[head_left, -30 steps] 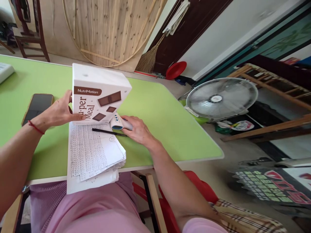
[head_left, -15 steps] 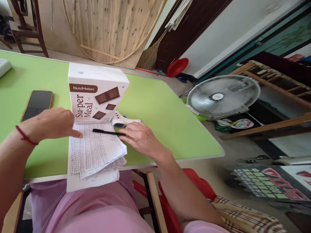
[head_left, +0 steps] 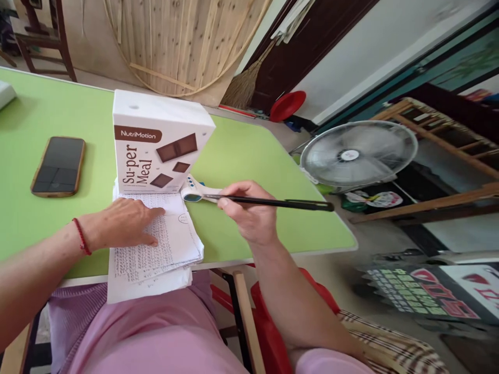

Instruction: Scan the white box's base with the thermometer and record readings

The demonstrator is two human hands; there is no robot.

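My right hand (head_left: 251, 210) pinches a black pen (head_left: 280, 203) above the table, its tip pointing left and its cap end to the right. My left hand (head_left: 127, 223) lies spread on a stack of handwritten paper sheets (head_left: 177, 239), thumb and forefinger apart. The sheets overhang the table's near edge. A white box (head_left: 152, 156) with "NutriMotion Su-per Meal" printing stands upright at the top of the papers. Right beside the box rests a white and blue handheld device (head_left: 193, 189), partly behind the box and my right fingers.
A smartphone (head_left: 59, 166) lies on the green table (head_left: 31, 124), left of the box. Past the table's right end stands a fan (head_left: 351, 154). A wooden chair (head_left: 42, 41) and a large round wooden board (head_left: 183, 47) are at the back.
My right hand has lifted the pen off the papers and turned it, moving right. My left hand has come down and right onto the sheets, opening out.
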